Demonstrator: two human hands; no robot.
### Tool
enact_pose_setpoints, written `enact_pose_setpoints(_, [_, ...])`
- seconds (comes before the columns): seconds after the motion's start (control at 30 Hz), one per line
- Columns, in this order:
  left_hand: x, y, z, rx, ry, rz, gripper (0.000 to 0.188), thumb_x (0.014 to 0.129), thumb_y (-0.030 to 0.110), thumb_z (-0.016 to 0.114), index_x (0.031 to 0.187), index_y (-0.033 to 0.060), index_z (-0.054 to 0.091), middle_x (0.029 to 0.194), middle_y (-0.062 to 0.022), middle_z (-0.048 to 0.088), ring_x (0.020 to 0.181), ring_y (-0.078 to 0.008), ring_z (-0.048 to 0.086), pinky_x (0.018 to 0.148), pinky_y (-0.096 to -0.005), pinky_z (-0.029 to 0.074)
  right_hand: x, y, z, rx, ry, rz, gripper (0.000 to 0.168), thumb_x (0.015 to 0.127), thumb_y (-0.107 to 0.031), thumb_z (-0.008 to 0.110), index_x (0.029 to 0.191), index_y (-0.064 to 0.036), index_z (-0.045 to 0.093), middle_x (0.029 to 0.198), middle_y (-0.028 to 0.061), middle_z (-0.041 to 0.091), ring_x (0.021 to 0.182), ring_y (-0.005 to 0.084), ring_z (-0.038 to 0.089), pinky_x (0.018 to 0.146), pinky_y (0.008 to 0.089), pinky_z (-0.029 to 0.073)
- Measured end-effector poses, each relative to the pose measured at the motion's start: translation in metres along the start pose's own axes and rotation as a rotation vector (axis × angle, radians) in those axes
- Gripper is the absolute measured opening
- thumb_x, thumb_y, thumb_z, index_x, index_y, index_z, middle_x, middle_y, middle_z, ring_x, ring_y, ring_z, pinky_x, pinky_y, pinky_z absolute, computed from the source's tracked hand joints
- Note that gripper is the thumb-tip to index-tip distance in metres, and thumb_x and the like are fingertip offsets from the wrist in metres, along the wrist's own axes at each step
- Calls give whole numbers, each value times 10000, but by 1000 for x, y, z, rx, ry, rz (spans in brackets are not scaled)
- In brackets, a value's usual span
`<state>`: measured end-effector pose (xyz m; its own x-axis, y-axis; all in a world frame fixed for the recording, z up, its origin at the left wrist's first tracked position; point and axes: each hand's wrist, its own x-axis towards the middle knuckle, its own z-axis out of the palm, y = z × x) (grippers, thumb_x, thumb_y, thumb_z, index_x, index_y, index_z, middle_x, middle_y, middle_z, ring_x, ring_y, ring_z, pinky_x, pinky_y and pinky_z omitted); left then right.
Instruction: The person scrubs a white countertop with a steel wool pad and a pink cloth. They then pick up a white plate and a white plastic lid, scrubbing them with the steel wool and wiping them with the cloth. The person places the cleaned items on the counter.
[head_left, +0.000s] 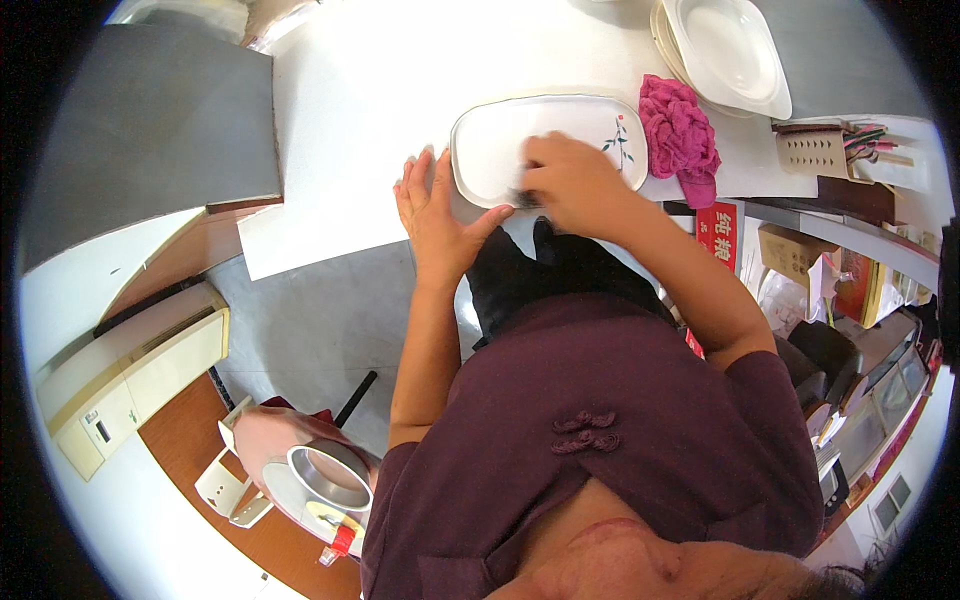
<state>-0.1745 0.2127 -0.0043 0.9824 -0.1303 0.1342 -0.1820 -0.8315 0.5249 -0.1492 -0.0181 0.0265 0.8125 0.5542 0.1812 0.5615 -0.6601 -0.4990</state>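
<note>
A white rectangular tray (499, 142) with rounded corners and a painted green-leaf sprig (619, 146) lies on the white counter near its front edge. My left hand (439, 214) rests against the tray's left side, fingers spread and thumb along the near rim, steadying it without closing around it. Over the middle of the tray, my right hand (574, 184) is curled and blurred by motion. A small dark object (529, 198) shows under its fingers; blur hides exactly what it is. A crumpled magenta cloth (675, 131) lies just right of the tray, one corner hanging over the counter edge.
White plates (731, 49) are stacked at the back right. A perforated utensil holder (814, 152) with chopsticks stands at the right edge. Grey panels (157, 127) flank the white counter (352, 135). Behind on the left is a round table (274, 442) with a metal pot (331, 476).
</note>
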Motion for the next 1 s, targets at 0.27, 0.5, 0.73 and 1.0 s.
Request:
enact_pose_setpoints(0.27, [2,2,-1,-12,-5,5,995,657,538,914,1480,133,528,1559,-200,400,1487,-434,297,1229,-578,195,-17,40,-37,-394,75,528,131,814,-50,637,913,-52,724,1052,136,617,987,340,617,840,435,558])
enact_pose_setpoints(0.5, [0,-10,5,-29,6,44,979,658,498,924,1477,126,538,1560,-194,409,1478,-431,299,1203,-573,240,45,12,47,-79,345,62,155,832,-104,669,986,-88,684,1024,93,600,926,312,604,826,423,541])
enact_pose_setpoints(0.73, [2,-4,2,-34,-9,28,969,692,540,908,1475,108,536,1560,-213,402,1471,-445,292,1185,-573,257,-16,-17,-2,-123,37,251,68,794,-89,678,847,-58,709,1060,116,615,989,315,619,809,428,560])
enact_pose_setpoints(1.0, [2,-2,1,-42,6,36,977,687,572,891,1476,121,533,1551,-213,408,1483,-436,294,1212,-589,196,-39,26,-26,-380,223,475,72,838,-78,632,882,-48,680,1018,127,596,940,324,608,786,410,549])
